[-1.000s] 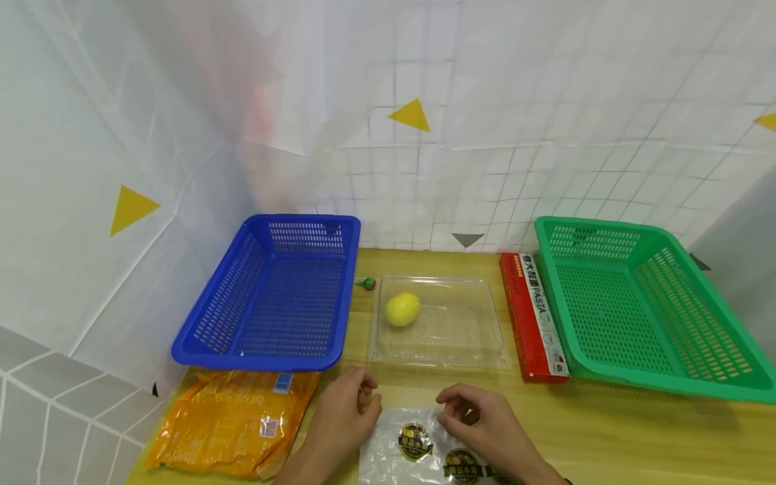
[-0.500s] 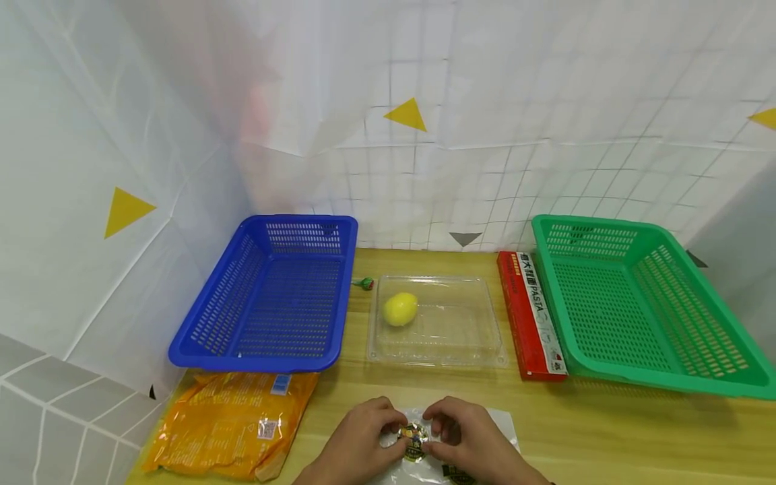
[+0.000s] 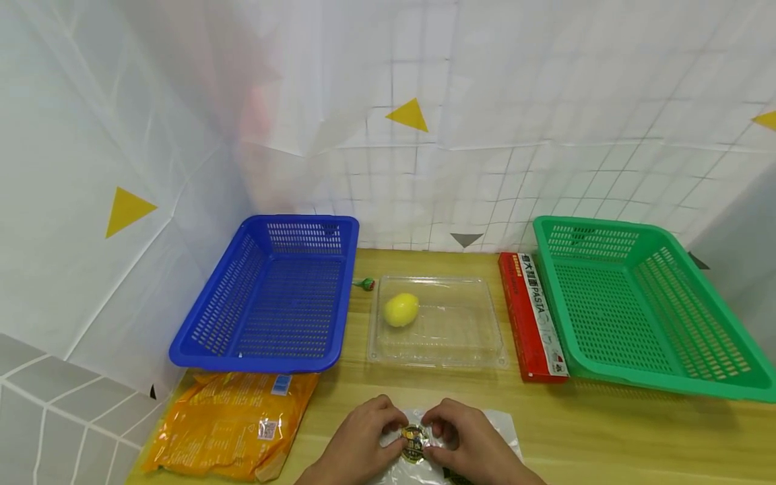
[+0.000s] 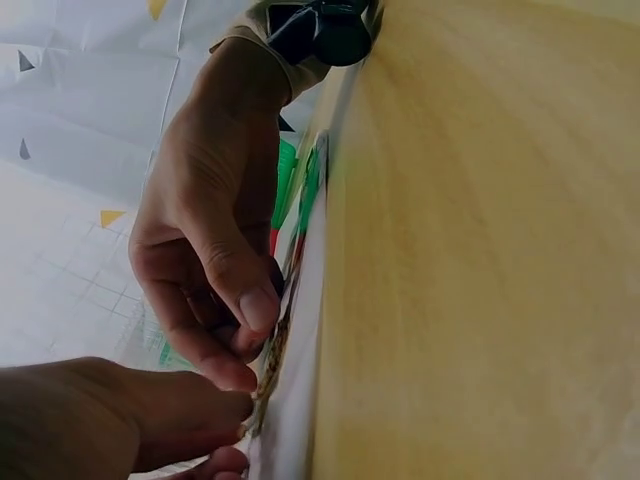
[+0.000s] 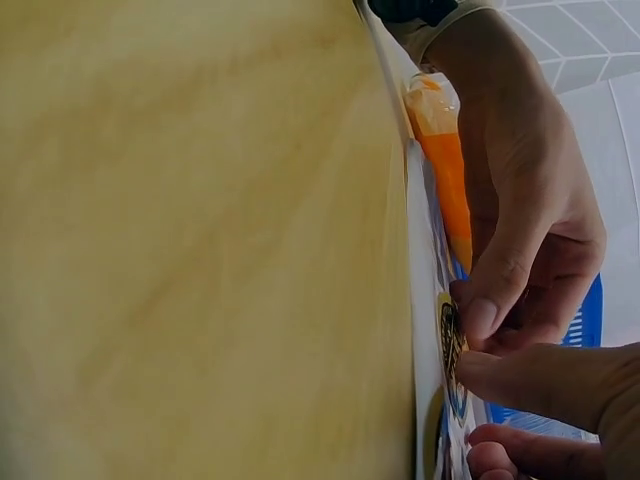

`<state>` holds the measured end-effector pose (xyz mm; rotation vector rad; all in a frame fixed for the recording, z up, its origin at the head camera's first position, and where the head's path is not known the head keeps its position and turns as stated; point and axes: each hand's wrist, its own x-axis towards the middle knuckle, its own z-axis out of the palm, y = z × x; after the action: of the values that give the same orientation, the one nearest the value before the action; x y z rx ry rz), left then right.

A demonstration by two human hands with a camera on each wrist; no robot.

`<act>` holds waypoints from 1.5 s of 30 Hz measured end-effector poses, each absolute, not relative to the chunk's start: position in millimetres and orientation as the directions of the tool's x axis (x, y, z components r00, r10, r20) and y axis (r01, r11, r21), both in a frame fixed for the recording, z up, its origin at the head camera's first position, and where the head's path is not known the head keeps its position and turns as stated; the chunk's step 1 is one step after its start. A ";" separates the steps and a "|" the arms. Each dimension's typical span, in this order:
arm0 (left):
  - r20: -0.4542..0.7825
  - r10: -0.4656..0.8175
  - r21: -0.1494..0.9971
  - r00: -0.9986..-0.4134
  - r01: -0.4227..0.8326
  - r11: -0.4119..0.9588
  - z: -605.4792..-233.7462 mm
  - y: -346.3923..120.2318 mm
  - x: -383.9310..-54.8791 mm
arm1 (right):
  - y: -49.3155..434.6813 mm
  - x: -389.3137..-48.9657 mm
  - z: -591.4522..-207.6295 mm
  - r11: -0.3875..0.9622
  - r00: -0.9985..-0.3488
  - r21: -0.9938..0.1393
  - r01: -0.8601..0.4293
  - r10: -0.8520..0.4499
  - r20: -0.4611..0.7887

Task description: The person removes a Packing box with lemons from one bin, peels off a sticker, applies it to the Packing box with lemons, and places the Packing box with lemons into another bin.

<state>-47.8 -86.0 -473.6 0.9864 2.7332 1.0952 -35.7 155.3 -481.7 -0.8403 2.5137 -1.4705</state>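
Note:
A shiny, whitish plastic sheet (image 3: 502, 426) with round black-and-gold stickers lies at the front of the table. My left hand (image 3: 367, 434) and right hand (image 3: 465, 438) meet over it from either side. Between them shows one round sticker (image 3: 415, 441); each thumb sits at its edge, with the fingers curled in. Seen from the right wrist, the sticker (image 5: 452, 340) stands close against the thumbtips, right at the white sheet. Part of the sheet and its other stickers are hidden under the hands.
Behind the hands is a clear plastic tray (image 3: 448, 333) with a lemon (image 3: 401, 310). A blue basket (image 3: 291, 306), orange bag (image 3: 230, 424) and small green-red item (image 3: 366, 284) are left. To the right stand a red pasta box (image 3: 533, 320) and green basket (image 3: 624, 316).
Over the last second both hands have moved in toward each other and closed around the round sticker. Since half a second ago they have barely moved.

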 end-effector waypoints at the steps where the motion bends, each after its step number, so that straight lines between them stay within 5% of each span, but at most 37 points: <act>1: 0.193 0.567 0.646 -0.801 0.538 0.541 -474.3 -86.0 -47.9 | 155.2 -35.4 -482.5 0.375 -0.838 -0.828 -0.418 -0.512 0.191; 10: 0.215 0.552 0.750 -0.806 0.498 0.436 -478.6 -84.2 -50.1 | 154.2 -35.0 -485.4 0.385 -0.838 -0.810 -0.442 -0.499 0.221; 24: 0.231 0.530 0.863 -0.816 0.423 0.275 -481.8 -82.5 -49.3 | 155.0 -33.6 -482.3 0.364 -0.894 -0.885 -0.291 -0.432 0.116; 37: 0.056 0.467 0.971 -0.882 0.156 0.179 -477.7 -81.2 -50.4 | 157.2 -36.9 -462.2 0.273 -0.934 -0.961 -0.033 -0.350 -0.067; 45: 0.030 0.424 0.993 -0.905 0.074 0.088 -464.7 -77.1 -55.1 | 157.3 -43.5 -450.1 0.258 -0.956 -0.965 -0.043 -0.292 -0.036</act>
<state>-55.1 -77.1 -464.7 0.4978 2.1031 1.8934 -43.5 157.3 -450.1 -0.3137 2.3189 -1.7691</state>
